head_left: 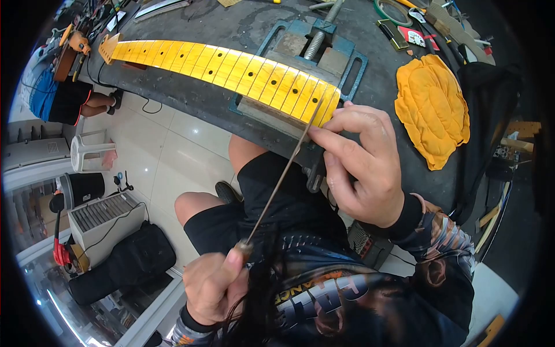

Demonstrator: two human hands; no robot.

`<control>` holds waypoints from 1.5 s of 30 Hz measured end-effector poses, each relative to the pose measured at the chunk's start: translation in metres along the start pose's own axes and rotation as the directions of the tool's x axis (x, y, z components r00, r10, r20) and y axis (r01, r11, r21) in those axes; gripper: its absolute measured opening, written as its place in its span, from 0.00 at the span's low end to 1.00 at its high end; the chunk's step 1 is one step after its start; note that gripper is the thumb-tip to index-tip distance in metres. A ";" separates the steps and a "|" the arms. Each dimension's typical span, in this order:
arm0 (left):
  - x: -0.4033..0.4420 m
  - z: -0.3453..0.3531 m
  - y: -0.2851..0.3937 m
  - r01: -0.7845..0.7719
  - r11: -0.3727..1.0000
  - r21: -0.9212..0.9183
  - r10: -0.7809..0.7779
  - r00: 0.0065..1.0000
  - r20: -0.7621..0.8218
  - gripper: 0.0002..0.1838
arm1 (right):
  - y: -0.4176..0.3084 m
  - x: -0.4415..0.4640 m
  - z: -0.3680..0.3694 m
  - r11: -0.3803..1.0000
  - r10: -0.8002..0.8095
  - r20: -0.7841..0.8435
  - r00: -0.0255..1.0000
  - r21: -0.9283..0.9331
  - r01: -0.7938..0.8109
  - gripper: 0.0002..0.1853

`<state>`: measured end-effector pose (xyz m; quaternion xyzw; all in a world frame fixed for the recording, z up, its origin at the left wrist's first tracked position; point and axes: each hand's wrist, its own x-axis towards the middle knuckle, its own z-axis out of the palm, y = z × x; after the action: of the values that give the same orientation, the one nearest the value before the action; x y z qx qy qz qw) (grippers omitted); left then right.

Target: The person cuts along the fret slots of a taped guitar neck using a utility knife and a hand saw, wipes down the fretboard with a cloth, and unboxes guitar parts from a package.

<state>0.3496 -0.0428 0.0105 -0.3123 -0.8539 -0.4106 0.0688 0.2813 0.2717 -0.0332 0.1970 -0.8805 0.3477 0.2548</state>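
Observation:
A yellow guitar neck (251, 78) with dark dots and metal frets lies across the bench, its wide end over a blue vise (341, 55). My left hand (215, 284) is closed round the wooden handle of a long thin file (277, 188). The file slants up to the neck's wide end, its tip over the last frets. My right hand (364, 162) is at that end, fingers bent, with fingertips against the neck's edge and the index fingertip beside the file. Its thumb is lower, apart from the neck.
On the dark bench (231, 29) are a crumpled orange cloth (432, 113), a green tape roll (395, 11) and small tools. The vise handle (315, 178) juts below the bench edge. Another person's legs (95, 104) show at the left, near a white stool (89, 151).

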 end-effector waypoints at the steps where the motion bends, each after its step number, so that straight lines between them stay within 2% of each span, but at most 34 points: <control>1: -0.004 -0.002 -0.001 -0.005 1.000 -0.001 0.005 1.000 0.009 0.29 | 0.001 0.000 0.000 1.000 0.008 -0.007 1.000 -0.003 -0.008 0.24; 5: 0.013 0.003 -0.006 -0.022 1.000 0.009 0.022 0.999 -0.026 0.29 | 0.001 -0.001 0.000 1.000 0.013 -0.007 1.000 0.018 -0.013 0.24; 7: 0.039 0.011 -0.010 -0.063 0.998 -0.012 0.064 0.997 0.036 0.31 | 0.001 -0.001 0.001 1.000 0.012 -0.018 1.000 0.011 -0.012 0.24; 9: 0.042 0.013 -0.010 -0.071 0.997 -0.019 0.072 0.997 0.017 0.32 | 0.001 -0.001 0.001 1.000 0.020 -0.021 1.000 0.014 -0.020 0.24; 11: 0.019 0.002 -0.012 -0.058 0.998 -0.031 0.060 0.997 0.058 0.31 | 0.003 0.000 0.000 0.999 0.020 -0.023 1.000 0.033 -0.019 0.24; 14: 0.006 -0.004 -0.014 -0.054 0.998 -0.018 0.054 0.998 0.033 0.29 | 0.004 -0.002 0.001 0.999 0.027 -0.023 0.999 0.046 -0.026 0.24; 17: 0.033 0.006 -0.010 -0.056 0.998 0.020 0.055 0.998 0.035 0.28 | 0.004 -0.001 0.002 0.999 0.016 -0.026 1.000 0.042 -0.015 0.24; 21: 0.046 0.020 -0.002 -0.019 0.999 -0.038 0.019 1.000 -0.005 0.29 | 0.004 -0.004 0.004 0.998 0.047 -0.049 0.998 0.052 -0.044 0.24; 23: 0.018 0.004 0.001 -0.027 0.998 0.063 0.024 0.999 0.044 0.29 | 0.004 -0.003 0.003 0.997 0.047 -0.050 0.998 0.055 -0.044 0.24; 24: -0.013 -0.004 0.012 0.153 0.984 0.096 -0.157 0.987 0.031 0.23 | 0.004 -0.003 0.002 0.998 0.040 -0.044 0.998 0.051 -0.037 0.24; 25: -0.012 -0.003 0.012 0.151 0.984 0.095 -0.155 0.987 0.034 0.23 | 0.004 -0.003 0.002 0.998 0.043 -0.046 0.998 0.050 -0.040 0.24; 27: -0.011 0.001 0.013 0.034 0.995 0.092 -0.032 0.999 -0.019 0.26 | 0.004 -0.003 0.003 0.998 0.032 -0.043 0.999 0.049 -0.030 0.24; 31: 0.012 0.010 0.013 -0.003 0.994 0.108 0.005 1.000 -0.021 0.29 | 0.002 -0.003 0.002 0.998 0.033 -0.041 0.999 0.047 -0.031 0.25; 39: 0.006 0.012 0.013 0.046 0.996 0.081 -0.041 0.997 -0.065 0.27 | 0.000 0.000 0.000 1.000 0.020 -0.048 0.999 0.019 -0.019 0.26; 42: 0.031 0.020 0.013 -0.013 0.997 0.082 0.018 0.998 -0.058 0.28 | 0.001 -0.001 0.001 0.999 0.021 -0.049 0.999 0.029 -0.020 0.26; 45: 0.007 0.009 0.013 -0.015 0.992 0.124 0.018 0.999 -0.028 0.28 | 0.003 -0.001 0.001 0.999 0.015 -0.045 0.999 0.037 -0.013 0.26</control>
<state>0.3532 -0.0268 0.0157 -0.3086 -0.8740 -0.3607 0.1037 0.2806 0.2731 -0.0360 0.1874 -0.8693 0.3702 0.2687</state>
